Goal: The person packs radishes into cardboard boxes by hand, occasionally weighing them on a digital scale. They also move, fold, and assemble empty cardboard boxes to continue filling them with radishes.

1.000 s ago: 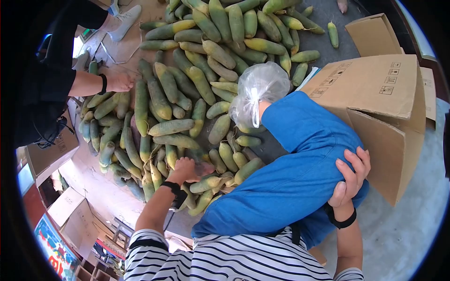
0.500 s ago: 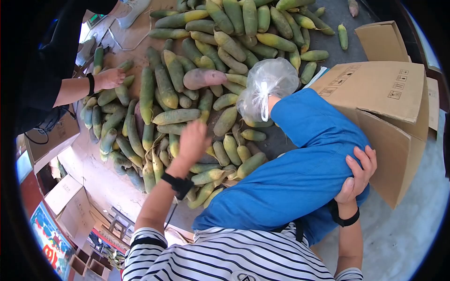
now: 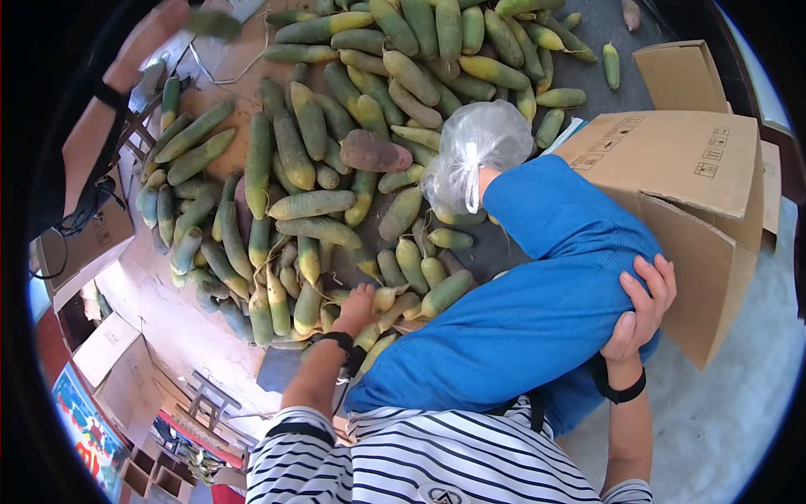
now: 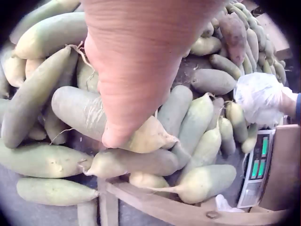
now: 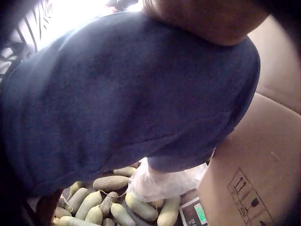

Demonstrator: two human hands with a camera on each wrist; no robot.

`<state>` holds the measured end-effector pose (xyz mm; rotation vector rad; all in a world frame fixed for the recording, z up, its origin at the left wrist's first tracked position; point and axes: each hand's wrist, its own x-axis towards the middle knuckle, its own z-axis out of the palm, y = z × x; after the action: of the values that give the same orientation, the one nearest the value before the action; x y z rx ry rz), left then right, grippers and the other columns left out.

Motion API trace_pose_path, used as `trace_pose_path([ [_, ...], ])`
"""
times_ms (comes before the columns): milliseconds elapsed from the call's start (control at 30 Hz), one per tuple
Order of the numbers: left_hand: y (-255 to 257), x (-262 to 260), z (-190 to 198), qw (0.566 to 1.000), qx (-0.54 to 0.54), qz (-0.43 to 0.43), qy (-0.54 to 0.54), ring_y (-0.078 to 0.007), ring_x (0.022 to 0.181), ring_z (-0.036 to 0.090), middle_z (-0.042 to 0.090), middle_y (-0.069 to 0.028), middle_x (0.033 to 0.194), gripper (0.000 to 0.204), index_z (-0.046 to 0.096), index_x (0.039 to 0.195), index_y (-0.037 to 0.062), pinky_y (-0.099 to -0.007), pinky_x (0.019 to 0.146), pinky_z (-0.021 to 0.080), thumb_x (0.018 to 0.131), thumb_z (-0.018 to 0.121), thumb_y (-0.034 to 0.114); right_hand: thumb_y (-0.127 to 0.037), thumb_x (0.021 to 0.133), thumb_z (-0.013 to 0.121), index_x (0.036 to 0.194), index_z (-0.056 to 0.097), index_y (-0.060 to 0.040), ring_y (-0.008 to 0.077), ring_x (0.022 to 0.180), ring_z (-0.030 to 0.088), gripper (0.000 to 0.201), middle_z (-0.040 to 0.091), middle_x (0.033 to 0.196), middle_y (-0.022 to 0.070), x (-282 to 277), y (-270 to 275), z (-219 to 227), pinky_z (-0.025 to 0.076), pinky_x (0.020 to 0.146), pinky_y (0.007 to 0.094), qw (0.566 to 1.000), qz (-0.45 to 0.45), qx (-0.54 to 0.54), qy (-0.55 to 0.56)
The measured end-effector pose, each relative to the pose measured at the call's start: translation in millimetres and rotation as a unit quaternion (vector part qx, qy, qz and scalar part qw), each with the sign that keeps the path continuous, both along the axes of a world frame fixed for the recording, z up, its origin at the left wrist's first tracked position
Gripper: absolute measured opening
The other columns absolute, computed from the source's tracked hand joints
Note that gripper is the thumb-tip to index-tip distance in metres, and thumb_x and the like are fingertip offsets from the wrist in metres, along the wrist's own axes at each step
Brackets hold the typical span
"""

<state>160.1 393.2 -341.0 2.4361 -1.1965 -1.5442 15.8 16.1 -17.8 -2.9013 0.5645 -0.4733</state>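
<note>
Left hand (image 3: 357, 309) is placed on the near edge of the radish pile (image 3: 315, 139). In the left wrist view, a pale green radish (image 4: 77, 110) is crossed by it, with contact made at one digit's tip. Remaining fingers are hidden, so whether the radish is grasped or only touched cannot be told. The radish is laid among others, tapered root end to the right, near a wooden rail (image 4: 183, 205).

Right hand (image 3: 645, 307) is rested on the knee of the blue trousers (image 3: 504, 319). Nothing is held by it; the fingers are relaxed and laid along the cloth.

A reddish root (image 3: 375, 152) is seen lying on top of the green ones, well apart from the left hand. The foot end of the leg is covered by a clear plastic bag (image 3: 483, 139), gathered at the ankle. A cardboard box (image 3: 663, 155) is stood beside the leg, flaps spread. A scale (image 4: 256, 172) with a lit green display is seen near the bag; digits can't be read.

At upper left, another person's hand (image 3: 155, 35) is caught in blur, with a blurred green radish-like thing (image 3: 212, 25) just by the fingertips; whether it is gripped can't be told.
</note>
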Motion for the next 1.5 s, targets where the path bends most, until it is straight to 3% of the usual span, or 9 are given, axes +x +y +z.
trace_pose_path([
  [200, -64.8, 97.8, 83.7, 0.968, -0.188, 0.168, 0.004, -0.0371, 0.101, 0.057, 0.058, -0.0208, 0.109, 0.065, 0.052, 0.117, 0.0007, -0.042, 0.088, 0.048, 0.064, 0.078, 0.025, -0.028, 0.088, 0.036, 0.105, 0.061, -0.0065, 0.0378, 0.121, 0.044, 0.038, 0.058, 0.119, 0.0154, -1.1, 1.3, -1.0, 0.027, 0.107, 0.0547, 1.0, 0.001, 0.002, -0.005],
  [333, -93.0, 174.9, 122.9, 0.916, -0.246, 0.316, 0.041, -0.022, 0.097, 0.059, 0.06, -0.013, 0.109, 0.059, 0.053, 0.118, -0.0011, -0.0332, 0.084, 0.048, 0.069, 0.078, 0.021, -0.028, 0.088, 0.035, 0.105, 0.061, -0.0067, 0.0379, 0.121, 0.044, 0.038, 0.058, 0.118, 0.0151, -1.2, 0.8, -1.0, 0.027, 0.107, 0.0547, 1.0, -0.001, 0.003, -0.007],
  [433, -71.6, 201.1, 104.2, 0.819, -0.355, 0.448, -0.045, -0.0162, 0.088, 0.059, 0.062, -0.0093, 0.099, 0.043, 0.056, 0.113, -0.0016, -0.0291, 0.075, 0.049, 0.076, 0.074, 0.012, -0.029, 0.089, 0.035, 0.106, 0.061, -0.0067, 0.038, 0.122, 0.044, 0.038, 0.058, 0.118, 0.0152, -2.7, 0.0, -2.1, 0.027, 0.107, 0.0547, 1.0, 0.003, 0.001, -0.011],
  [533, 1.3, 183.0, 56.8, 0.835, -0.259, 0.446, -0.189, -0.0199, 0.078, 0.056, 0.058, -0.012, 0.084, 0.028, 0.057, 0.097, -0.0007, -0.0342, 0.068, 0.048, 0.077, 0.072, 0.012, -0.029, 0.089, 0.035, 0.106, 0.061, -0.0066, 0.0381, 0.122, 0.044, 0.038, 0.058, 0.118, 0.0154, -1.5, 0.8, -1.4, 0.027, 0.107, 0.0548, 1.0, 0.004, -0.001, -0.01],
  [633, 93.5, 104.2, -9.2, 0.93, -0.019, 0.26, -0.259, -0.0332, 0.089, 0.059, 0.057, -0.0181, 0.093, 0.039, 0.053, 0.099, 0.0012, -0.0441, 0.076, 0.05, 0.075, 0.073, 0.024, -0.029, 0.089, 0.035, 0.107, 0.061, -0.0063, 0.038, 0.122, 0.044, 0.039, 0.058, 0.119, 0.0155, -1.4, 0.3, -0.4, 0.027, 0.107, 0.0549, 1.0, 0.01, -0.001, -0.005],
  [800, 105.2, 47.6, 6.8, 0.919, 0.223, 0.262, -0.19, -0.0362, 0.107, 0.057, 0.054, -0.0163, 0.111, 0.061, 0.046, 0.112, 0.0051, -0.044, 0.087, 0.051, 0.069, 0.079, 0.032, -0.028, 0.089, 0.035, 0.107, 0.061, -0.0057, 0.0382, 0.122, 0.043, 0.039, 0.058, 0.119, 0.0158, 0.4, 2.4, 0.5, 0.027, 0.107, 0.0546, 1.0, 0.009, -0.001, 0.003],
  [1000, 89.8, 59.4, 9.7, 0.93, 0.232, 0.256, -0.127, -0.0376, 0.103, 0.06, 0.058, -0.0233, 0.112, 0.077, 0.049, 0.113, -0.0001, -0.0434, 0.087, 0.052, 0.059, 0.08, 0.044, -0.027, 0.088, 0.037, 0.107, 0.062, -0.0052, 0.0383, 0.121, 0.044, 0.038, 0.058, 0.119, 0.0158, 4.1, 3.0, 3.5, 0.026, 0.108, 0.0545, 1.0, 0.002, -0.003, -0.009],
  [1267, 88.8, 54.4, 64.6, 0.942, 0.046, 0.329, -0.051, -0.0393, 0.095, 0.061, 0.062, -0.0272, 0.1, 0.07, 0.053, 0.106, -0.0065, -0.0426, 0.083, 0.049, 0.062, 0.076, 0.042, -0.027, 0.088, 0.037, 0.105, 0.062, -0.0051, 0.0382, 0.12, 0.045, 0.038, 0.058, 0.118, 0.016, 3.8, 3.3, 1.6, 0.026, 0.108, 0.0547, 1.0, 0.007, 0.006, -0.022],
  [1500, 95.1, 113.8, 67.4, 0.862, -0.134, 0.472, -0.124, -0.0252, 0.082, 0.064, 0.065, -0.0176, 0.092, 0.054, 0.056, 0.105, -0.005, -0.0352, 0.073, 0.05, 0.068, 0.078, 0.028, -0.028, 0.088, 0.036, 0.107, 0.062, -0.0052, 0.0383, 0.122, 0.044, 0.039, 0.058, 0.119, 0.0161, 0.9, 2.7, -0.4, 0.026, 0.108, 0.0544, 1.0, 0.006, 0.005, -0.015],
])
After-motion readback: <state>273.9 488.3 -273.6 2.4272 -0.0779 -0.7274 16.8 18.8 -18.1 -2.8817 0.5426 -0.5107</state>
